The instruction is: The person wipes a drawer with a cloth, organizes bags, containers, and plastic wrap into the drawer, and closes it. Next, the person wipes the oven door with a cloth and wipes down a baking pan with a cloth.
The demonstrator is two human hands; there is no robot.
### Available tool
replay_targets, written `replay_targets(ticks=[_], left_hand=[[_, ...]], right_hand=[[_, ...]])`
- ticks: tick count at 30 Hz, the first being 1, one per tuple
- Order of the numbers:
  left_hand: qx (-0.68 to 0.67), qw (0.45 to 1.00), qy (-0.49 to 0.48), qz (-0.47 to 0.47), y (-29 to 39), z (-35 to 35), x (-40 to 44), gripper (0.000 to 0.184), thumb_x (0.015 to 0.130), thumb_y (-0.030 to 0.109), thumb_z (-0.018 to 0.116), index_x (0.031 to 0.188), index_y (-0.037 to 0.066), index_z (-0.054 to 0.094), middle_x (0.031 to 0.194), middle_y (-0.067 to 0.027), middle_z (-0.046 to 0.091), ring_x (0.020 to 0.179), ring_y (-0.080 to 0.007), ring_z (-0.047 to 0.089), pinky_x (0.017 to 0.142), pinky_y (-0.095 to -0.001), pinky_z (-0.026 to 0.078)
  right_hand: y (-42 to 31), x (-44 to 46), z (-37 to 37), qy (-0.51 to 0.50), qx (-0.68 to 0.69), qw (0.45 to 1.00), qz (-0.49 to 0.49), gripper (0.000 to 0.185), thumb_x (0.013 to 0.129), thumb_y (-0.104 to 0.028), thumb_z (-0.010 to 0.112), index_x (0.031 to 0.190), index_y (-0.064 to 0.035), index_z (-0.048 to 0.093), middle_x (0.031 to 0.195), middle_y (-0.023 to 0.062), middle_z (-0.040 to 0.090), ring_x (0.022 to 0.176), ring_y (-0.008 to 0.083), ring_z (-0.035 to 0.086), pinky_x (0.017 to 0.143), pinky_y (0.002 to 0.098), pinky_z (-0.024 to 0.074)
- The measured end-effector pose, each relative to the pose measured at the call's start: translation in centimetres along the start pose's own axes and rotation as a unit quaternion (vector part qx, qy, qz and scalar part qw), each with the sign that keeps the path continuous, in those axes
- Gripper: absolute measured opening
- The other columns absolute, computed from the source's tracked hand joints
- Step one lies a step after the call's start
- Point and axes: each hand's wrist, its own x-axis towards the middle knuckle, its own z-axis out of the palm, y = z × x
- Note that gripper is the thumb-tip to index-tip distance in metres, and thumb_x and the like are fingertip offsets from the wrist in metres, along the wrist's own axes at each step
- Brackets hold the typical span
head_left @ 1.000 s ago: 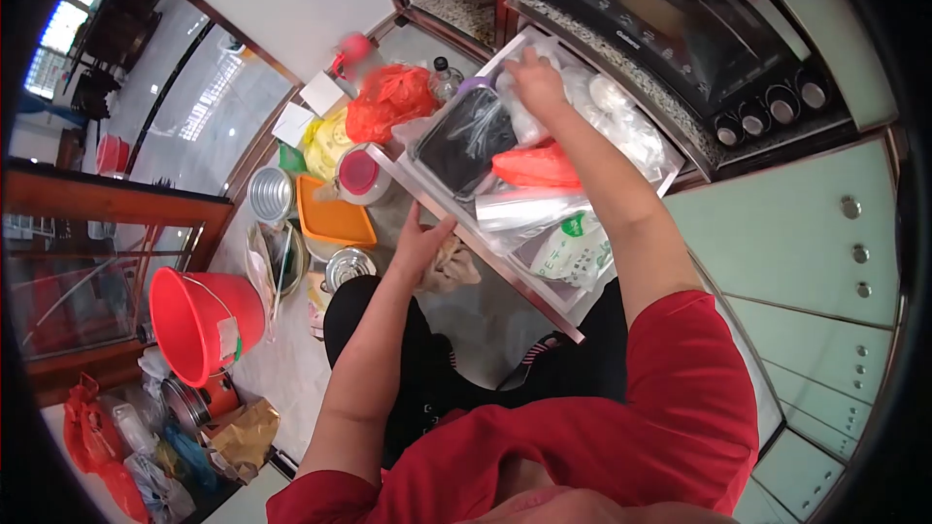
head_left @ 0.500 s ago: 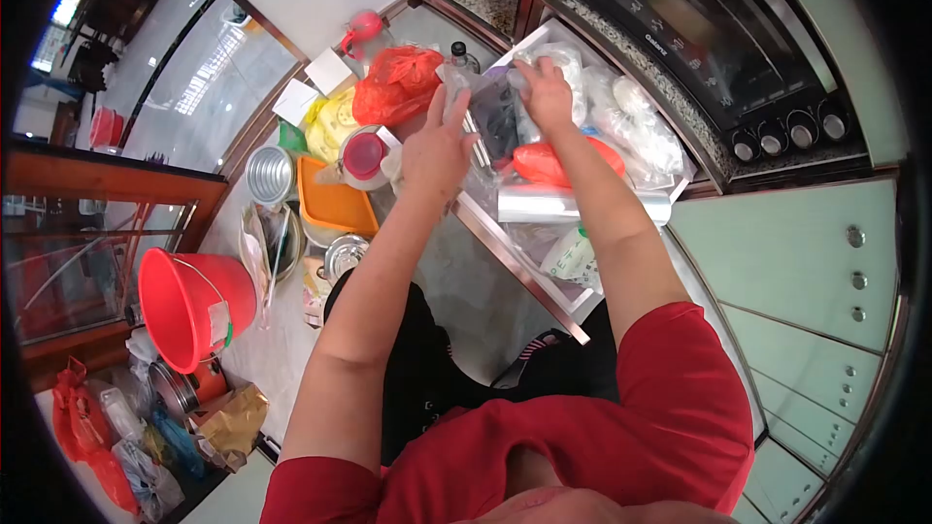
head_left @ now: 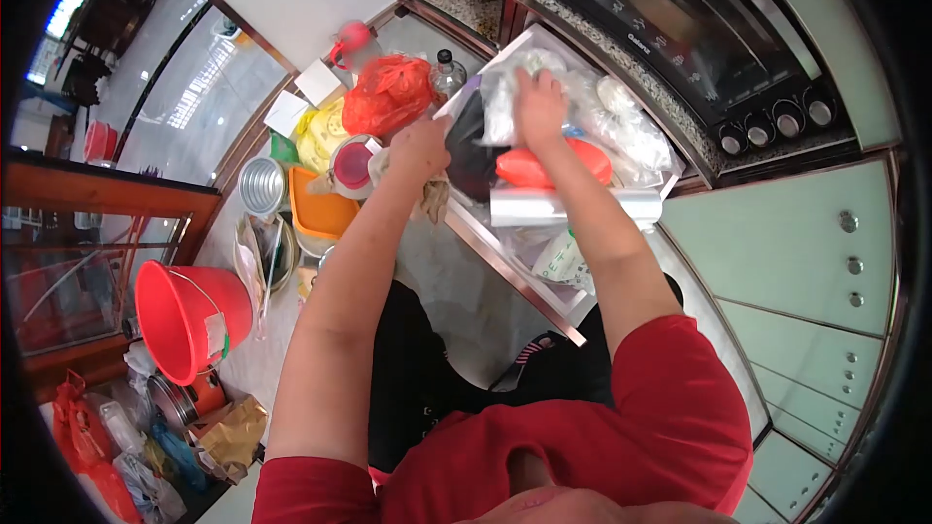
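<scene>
The floor (head_left: 279,309) at left carries a red bucket (head_left: 184,320) and silvery tin (head_left: 262,185); the drawer (head_left: 522,287), upper centre, holds clear plastic bags (head_left: 631,133).

Pale green cabinets (head_left: 791,243) on my right, dark oven (head_left: 670,39) up ahead, bright window (head_left: 64,16) far left, glossy floor (head_left: 218,116) gleaming!

You have open air above the drawer (head_left: 516,277), and bare floor (head_left: 464,315) along its front, before your legs (head_left: 413,359). Your right forearm (head_left: 612,245) crosses the drawer, over the red bundle (head_left: 520,169) and shiny roll (head_left: 529,208); clear plastic bags (head_left: 636,131) crowd its far right part. The oven (head_left: 660,24) walls off the space beyond the drawer. To the drawer's left, a bottle (head_left: 447,76), orange-red bag (head_left: 388,97) and pink-lidded jar (head_left: 350,165) leave you little sideways passage.
</scene>
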Motion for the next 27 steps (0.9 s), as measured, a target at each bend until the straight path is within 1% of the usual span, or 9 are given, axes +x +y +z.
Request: replay_targets(ticks=[4,7,10,13,17,20,21,23,27], left_hand=[[0.03,0.998,-0.061,0.011,-1.0,-0.2,1.5,0.055,0.076,0.016,0.063,0.13,0.02,0.053,0.107,-0.0119,0.066,0.1,-0.0297,0.064,0.083,-0.042,0.052],[0.066,0.995,-0.07,0.001,-0.6,0.9,1.6,0.054,0.078,0.018,0.063,0.13,0.021,0.053,0.107,-0.0105,0.066,0.101,-0.0281,0.064,0.082,-0.0419,0.053],[0.064,0.994,-0.084,0.001,-0.9,1.2,1.9,0.053,0.08,0.018,0.061,0.132,0.021,0.052,0.11,-0.0101,0.066,0.103,-0.0275,0.064,0.083,-0.0415,0.053],[0.078,0.991,-0.109,0.008,-0.7,0.5,1.8,0.058,0.079,0.023,0.067,0.134,0.02,0.049,0.112,-0.009,0.066,0.105,-0.0269,0.063,0.085,-0.041,0.052],[0.099,0.989,-0.106,0.015,-0.6,0.9,2.0,0.074,0.071,0.039,0.077,0.135,0.018,0.047,0.114,-0.0089,0.065,0.108,-0.0266,0.062,0.087,-0.0407,0.051],[0.083,0.992,-0.093,-0.002,0.1,0.3,1.1,0.082,0.066,0.049,0.079,0.134,0.015,0.047,0.115,-0.0108,0.064,0.109,-0.0269,0.061,0.088,-0.041,0.05],[0.08,0.993,-0.092,-0.002,0.4,0.0,0.9,0.082,0.066,0.051,0.079,0.133,0.014,0.048,0.115,-0.0116,0.064,0.109,-0.0273,0.061,0.089,-0.0412,0.05],[0.068,0.993,-0.094,0.003,0.4,0.2,0.9,0.084,0.065,0.054,0.078,0.131,0.012,0.048,0.115,-0.0132,0.064,0.109,-0.028,0.061,0.089,-0.0417,0.05],[0.053,0.994,-0.096,0.025,-0.9,1.2,2.1,0.092,0.062,0.06,0.076,0.133,0.009,0.045,0.112,-0.0197,0.063,0.107,-0.0333,0.061,0.089,-0.045,0.049]], right_hand=[[-1.7,-1.3,-2.1,-0.125,-0.066,0.99,-0.009,0.044,0.084,-0.025,0.058,0.125,-0.0121,0.056,0.14,0.0186,0.036,0.132,0.045,0.03,0.1,0.071,0.0226],[-4.0,-1.4,-5.8,-0.163,-0.033,0.985,0.046,0.064,0.077,-0.038,0.07,0.132,-0.0131,0.047,0.15,0.0174,0.024,0.135,0.0439,0.026,0.104,0.0679,0.0223],[-2.4,-2.1,-3.5,-0.229,-0.145,0.962,0.013,0.075,0.075,-0.045,0.071,0.135,-0.0088,0.042,0.152,0.0205,0.02,0.138,0.0429,0.023,0.106,0.067,0.0182],[-0.7,-3.3,0.8,-0.29,-0.148,0.945,0.042,0.075,0.075,-0.046,0.071,0.134,-0.0074,0.043,0.148,0.0241,0.026,0.137,0.0427,0.025,0.107,0.0666,0.0169],[-0.4,-2.2,1.1,-0.356,-0.132,0.922,0.08,0.078,0.076,-0.049,0.068,0.137,-0.0083,0.041,0.145,0.0266,0.032,0.136,0.0405,0.029,0.108,0.061,0.0206],[1.3,-2.5,-3.2,-0.302,-0.01,0.952,-0.049,0.077,0.078,-0.051,0.063,0.138,-0.008,0.042,0.147,0.0259,0.03,0.134,0.0396,0.034,0.109,0.0545,0.0237],[1.0,-2.3,-6.9,-0.295,-0.011,0.955,-0.012,0.082,0.076,-0.048,0.067,0.142,-0.0122,0.036,0.145,0.0264,0.033,0.127,0.0388,0.043,0.105,0.0496,0.0328],[6.6,-2.8,-8.2,-0.153,0.124,0.979,-0.053,0.091,0.073,-0.042,0.073,0.147,-0.0159,0.027,0.144,0.0235,0.037,0.122,0.0403,0.048,0.103,0.0512,0.0362],[12.5,-4.8,-11.0,-0.082,-0.037,0.996,-0.026,0.081,0.07,-0.03,0.076,0.141,-0.0172,0.038,0.138,0.0172,0.044,0.118,0.0398,0.048,0.099,0.0462,0.0409]])
